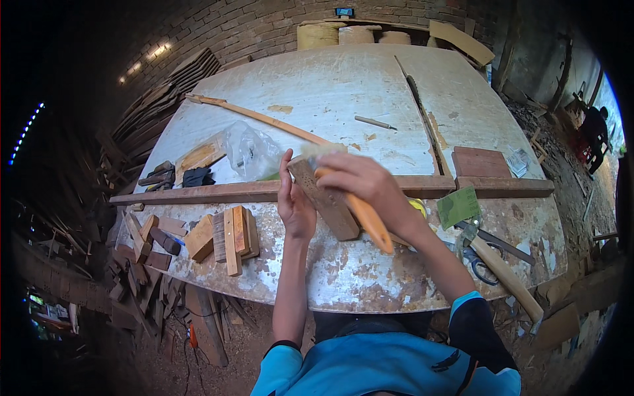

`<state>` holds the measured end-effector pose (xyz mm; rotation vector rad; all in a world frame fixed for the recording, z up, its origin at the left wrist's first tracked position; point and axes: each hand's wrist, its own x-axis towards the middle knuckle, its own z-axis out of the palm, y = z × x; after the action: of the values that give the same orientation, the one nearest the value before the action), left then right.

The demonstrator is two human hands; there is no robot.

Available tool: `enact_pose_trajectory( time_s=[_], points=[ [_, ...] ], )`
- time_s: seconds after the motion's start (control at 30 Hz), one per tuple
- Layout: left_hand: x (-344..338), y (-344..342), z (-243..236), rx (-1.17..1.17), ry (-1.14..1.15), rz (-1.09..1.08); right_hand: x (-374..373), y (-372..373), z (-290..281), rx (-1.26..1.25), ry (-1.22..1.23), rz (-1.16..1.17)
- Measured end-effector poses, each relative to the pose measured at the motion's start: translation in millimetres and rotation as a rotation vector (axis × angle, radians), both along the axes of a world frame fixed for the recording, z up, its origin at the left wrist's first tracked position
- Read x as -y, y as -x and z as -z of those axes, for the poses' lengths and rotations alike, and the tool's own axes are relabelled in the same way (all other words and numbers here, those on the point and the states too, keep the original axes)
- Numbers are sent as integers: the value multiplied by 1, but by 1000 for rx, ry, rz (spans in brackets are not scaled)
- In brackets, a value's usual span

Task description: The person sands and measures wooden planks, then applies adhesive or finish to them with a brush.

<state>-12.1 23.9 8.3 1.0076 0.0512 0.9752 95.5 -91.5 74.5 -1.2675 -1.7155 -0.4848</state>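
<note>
Raised over the near side of the worktable, my left hand point(297, 214) supports a brown wooden block point(333, 214) along its left side, thumb pointing up. The block is tilted, its upper end farther from me. My right hand point(373, 188) grips a paintbrush point(373, 228) with an orange handle, whose end points back toward me. Its pale bristles are at the block's upper end, blurred by motion; whether they touch it I cannot tell. The fingertips of my left hand are hidden behind the block.
A long wooden beam point(218, 195) crosses the worktable point(277, 277). Several wood blocks point(236, 241) stand at left, near a clear plastic bag point(251, 155). Green sandpaper point(458, 207), a hammer point(505, 277) and scissors point(484, 266) lie at right. A long wooden strip point(257, 115) lies beyond.
</note>
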Motion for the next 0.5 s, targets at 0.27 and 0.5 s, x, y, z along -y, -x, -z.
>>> enact_pose_trajectory(
  time_s=[0.27,0.5],
  points=[
    [-23,2,11,22,136,-92,11,-4,5,-117,716,-304],
    [-24,13,11,99,210,185,-14,32,41,-138,252,-130]
  ],
)
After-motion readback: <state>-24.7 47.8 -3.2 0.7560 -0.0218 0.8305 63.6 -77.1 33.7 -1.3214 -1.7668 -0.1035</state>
